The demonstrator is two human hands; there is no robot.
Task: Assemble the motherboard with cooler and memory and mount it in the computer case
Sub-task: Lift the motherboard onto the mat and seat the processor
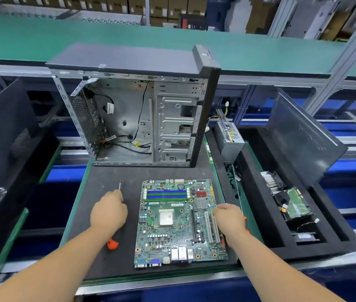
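Motherboard [180, 223] lies on dark mat [111, 177]; left hand [108, 211] grips screwdriver [112, 244]; right hand [230, 215] touches board's edge.

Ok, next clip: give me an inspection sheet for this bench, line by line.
Surface: dark mat on a green-edged tray.
Job's things: motherboard flat on the mat, CPU socket bare, no cooler and no memory fitted; computer case upright behind it, side open, no board inside.
Clutter: power supply and a hard drive in the foam tray at the right.
Grips: left hand holds an orange-handled screwdriver; right hand rests on the board's right edge, whether it grips cannot be told.
Cables: black leads loose inside the case; coloured wires on the power supply.
Surroundings: green conveyor behind, stacked cartons beyond.
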